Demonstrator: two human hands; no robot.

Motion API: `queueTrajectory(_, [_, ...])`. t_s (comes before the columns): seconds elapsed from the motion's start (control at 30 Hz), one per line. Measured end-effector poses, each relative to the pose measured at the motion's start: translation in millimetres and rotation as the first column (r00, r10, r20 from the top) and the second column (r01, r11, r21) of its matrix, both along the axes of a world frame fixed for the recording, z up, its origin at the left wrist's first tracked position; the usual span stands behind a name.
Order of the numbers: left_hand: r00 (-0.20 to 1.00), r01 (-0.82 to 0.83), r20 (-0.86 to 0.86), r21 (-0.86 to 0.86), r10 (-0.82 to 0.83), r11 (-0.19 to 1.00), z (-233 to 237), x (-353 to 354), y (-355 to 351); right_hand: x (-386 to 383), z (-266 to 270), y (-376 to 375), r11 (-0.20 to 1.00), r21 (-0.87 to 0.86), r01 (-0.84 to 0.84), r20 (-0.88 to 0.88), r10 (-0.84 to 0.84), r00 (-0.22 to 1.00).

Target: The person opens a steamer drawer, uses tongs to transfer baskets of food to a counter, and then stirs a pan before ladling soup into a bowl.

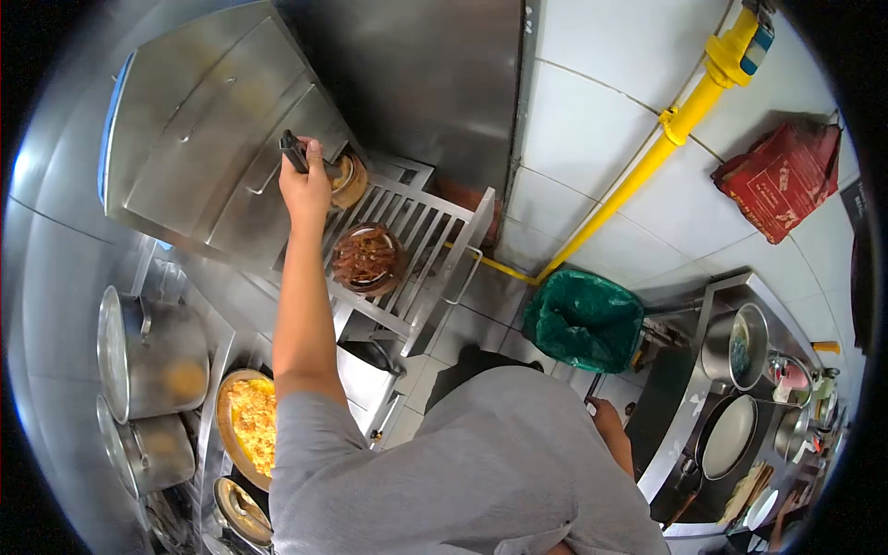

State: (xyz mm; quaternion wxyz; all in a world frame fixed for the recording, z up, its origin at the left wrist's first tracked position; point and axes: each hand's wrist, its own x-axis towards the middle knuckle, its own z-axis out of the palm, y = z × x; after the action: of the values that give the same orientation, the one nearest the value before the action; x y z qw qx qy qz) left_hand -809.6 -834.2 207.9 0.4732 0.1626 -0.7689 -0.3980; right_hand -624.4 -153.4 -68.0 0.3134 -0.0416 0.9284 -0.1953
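Note:
My left hand is wrapped around a black handle at the front of the steel cabinet. Right beside that hand, a round tan container sits at the inner end of the pulled-out slatted drawer. Nearer to me on the slats is a round container of reddish-brown food. My right hand hangs low by my side with its fingers curled, close to the counter on the right; I cannot tell what it holds.
Left of me stand large steel pots and a pan of yellow-orange food. A green-lined bin is by the tiled wall, under a yellow pipe. The right counter bears a frying pan and a steel pot.

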Motion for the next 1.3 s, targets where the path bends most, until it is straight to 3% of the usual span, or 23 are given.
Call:
queueTrajectory(0.17, [0.995, -0.027, 0.091, -0.095, 0.036, 0.995, -19, -13, -20, 9, 3, 14, 0.999, 0.035, 0.030, 0.055, -0.032, 0.998])
queueTrajectory(0.23, [0.984, -0.028, 0.176, 0.051, 0.019, 0.998, 4, -6, -6, 11, 2, 21, 0.999, 0.029, 0.015, 0.074, -0.017, 0.997])
queueTrajectory(0.33, [0.986, -0.021, 0.165, -0.006, 0.022, 1.000, 13, -4, -4, 12, -6, 28, 1.000, 0.030, -0.003, 0.049, 0.001, 0.999])
queueTrajectory(0.37, [0.980, -0.024, 0.201, 0.121, -0.001, 0.992, 17, -1, 1, 11, -9, 29, 1.000, 0.024, -0.005, 0.042, 0.004, 0.999])
queueTrajectory(0.47, [0.970, -0.026, 0.242, 0.060, 0.011, 0.998, 13, 3, -9, 6, -7, 28, 1.000, 0.009, 0.000, 0.045, -0.001, 0.999])
queueTrajectory(0.6, [0.981, -0.058, 0.190, 0.056, 0.046, 0.997, 9, 5, -15, -9, -9, 26, 1.000, -0.013, -0.022, 0.073, 0.023, 0.997])
queueTrajectory(0.77, [0.968, -0.207, 0.191, 0.233, 0.164, 0.950, 27, -2, -3, -21, -21, 30, 0.998, -0.011, -0.065, 0.085, 0.066, 0.994])
queueTrajectory(0.93, [0.948, -0.284, 0.210, 0.219, 0.239, 0.934, 8, -17, -13, -29, -18, 26, 0.997, 0.012, -0.076, 0.076, 0.075, 0.994])
queueTrajectory(1.0, [0.913, -0.378, 0.216, 0.125, 0.346, 0.917, 0, -20, -14, -31, -14, 22, 0.998, 0.035, -0.052, 0.082, 0.049, 0.995])
queueTrajectory(1.03, [0.912, -0.394, 0.197, 0.183, 0.359, 0.901, -1, -21, -9, -31, -8, 20, 0.998, 0.035, -0.047, 0.084, 0.044, 0.996])
queueTrajectory(1.2, [0.915, -0.386, 0.197, 0.178, 0.351, 0.905, -4, -24, -17, -28, 3, 18, 0.997, 0.070, -0.032, 0.137, 0.022, 0.990])
queueTrajectory(1.3, [0.912, -0.391, 0.195, 0.141, 0.362, 0.910, 1, -26, -21, -26, -21, 30, 0.997, 0.041, -0.070, 0.131, 0.064, 0.989])
